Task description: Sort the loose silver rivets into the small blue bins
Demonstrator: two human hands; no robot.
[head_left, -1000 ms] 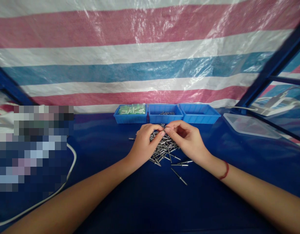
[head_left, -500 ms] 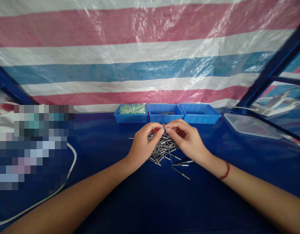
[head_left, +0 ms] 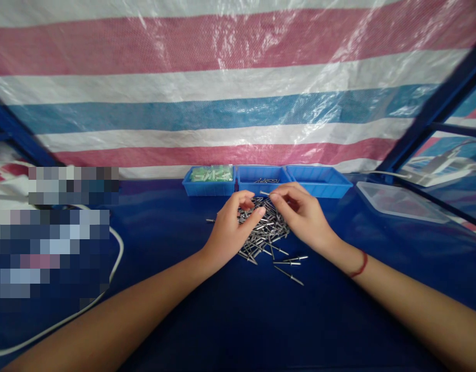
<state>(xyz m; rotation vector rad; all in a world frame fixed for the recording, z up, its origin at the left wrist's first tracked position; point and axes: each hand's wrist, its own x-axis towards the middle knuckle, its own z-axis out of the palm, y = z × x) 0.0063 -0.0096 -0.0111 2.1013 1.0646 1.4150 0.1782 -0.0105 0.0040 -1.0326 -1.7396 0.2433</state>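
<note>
My right hand [head_left: 302,209] pinches a silver pop rivet [head_left: 264,193] between thumb and fingertips, its free end pointing left. My left hand [head_left: 234,219] is open, thumb and fingers apart, with nothing between them. Both hands hover at the sides of a pile of metal pop rivets [head_left: 263,237] on the dark blue table. A few loose rivets [head_left: 288,276] lie in front of the pile. Behind the hands, a blue bin [head_left: 263,188] in the middle holds some rivets.
A blue bin [head_left: 209,190] at left holds a bag of green and white pieces; another blue bin [head_left: 323,191] stands at right. Farther right lies a clear plastic lid [head_left: 400,202]. A white cable [head_left: 120,253] curves along the left side. A striped tarp [head_left: 238,113] hangs behind.
My left thumb and fingers have parted and let go of the rivet. My right hand has kept it and raised it slightly away toward the middle bin.
</note>
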